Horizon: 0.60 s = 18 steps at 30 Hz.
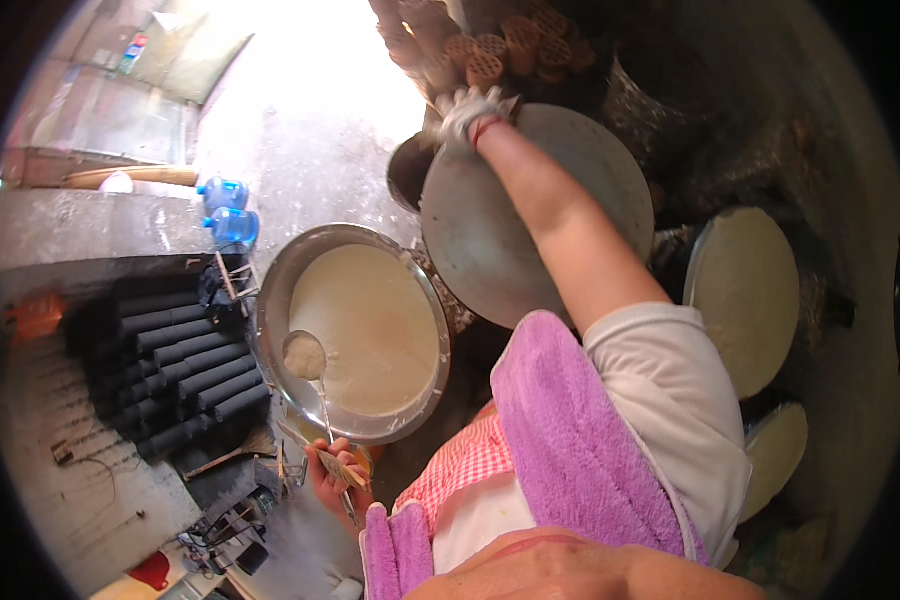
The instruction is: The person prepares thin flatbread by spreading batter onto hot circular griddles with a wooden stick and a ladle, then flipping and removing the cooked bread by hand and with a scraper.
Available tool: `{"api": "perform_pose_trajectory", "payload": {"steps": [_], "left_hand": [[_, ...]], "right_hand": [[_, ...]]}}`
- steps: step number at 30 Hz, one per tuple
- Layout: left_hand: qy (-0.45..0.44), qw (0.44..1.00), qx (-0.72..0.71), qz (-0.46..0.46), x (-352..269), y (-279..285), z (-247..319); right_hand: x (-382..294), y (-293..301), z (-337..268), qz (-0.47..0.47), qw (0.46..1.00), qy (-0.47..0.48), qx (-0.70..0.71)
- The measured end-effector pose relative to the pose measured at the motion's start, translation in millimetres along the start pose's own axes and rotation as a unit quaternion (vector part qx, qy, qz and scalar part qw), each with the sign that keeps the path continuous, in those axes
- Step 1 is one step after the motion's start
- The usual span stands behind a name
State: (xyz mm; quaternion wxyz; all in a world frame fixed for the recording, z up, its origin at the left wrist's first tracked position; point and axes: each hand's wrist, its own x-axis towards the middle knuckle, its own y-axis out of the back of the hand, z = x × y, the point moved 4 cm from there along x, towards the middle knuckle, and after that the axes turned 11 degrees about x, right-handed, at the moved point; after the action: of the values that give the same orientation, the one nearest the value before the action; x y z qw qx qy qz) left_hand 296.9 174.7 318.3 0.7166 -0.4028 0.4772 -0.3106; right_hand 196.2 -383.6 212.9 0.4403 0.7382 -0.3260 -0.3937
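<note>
My left hand [337, 480] grips the long handle of a metal ladle [325, 409] and a flat wooden-handled tool [337, 469], possibly a scraper. The ladle's bowl holds pale batter and rests over a wide stainless-steel basin [271, 300]. Pale liquid batter [367, 322] fills much of that basin. Stretched away from me, my right hand [469, 116] wears a whitish glove and is at the far rim of a round grey griddle [480, 247]. Beside its fingers is a small brown edge; whether the hand holds it is unclear because of blur.
Two round griddles at right bear pale layers [742, 300] [776, 461]. Spent honeycomb briquettes [487, 60] are piled beyond my right hand. Black briquettes [202, 367] are stacked at left, near blue water jugs [232, 225]. A dark round pot [409, 176] stands by the griddle.
</note>
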Motion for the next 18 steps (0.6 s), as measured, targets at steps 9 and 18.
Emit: {"api": "perform_pose_trajectory", "payload": {"steps": [9, 18], "left_hand": [[0.068, 0.996, 0.039, -0.049, 12.7, 53.7, 55.1], [0.141, 0.979, 0.130, -0.066, 37.4, 67.8, 108.2]], "right_hand": [[-174.2, -88.9, -91.5, 0.017, 0.968, 0.241, -0.068], [-270.7, -135.8, -9.1, 0.231, 0.956, 0.174, 0.040]]}}
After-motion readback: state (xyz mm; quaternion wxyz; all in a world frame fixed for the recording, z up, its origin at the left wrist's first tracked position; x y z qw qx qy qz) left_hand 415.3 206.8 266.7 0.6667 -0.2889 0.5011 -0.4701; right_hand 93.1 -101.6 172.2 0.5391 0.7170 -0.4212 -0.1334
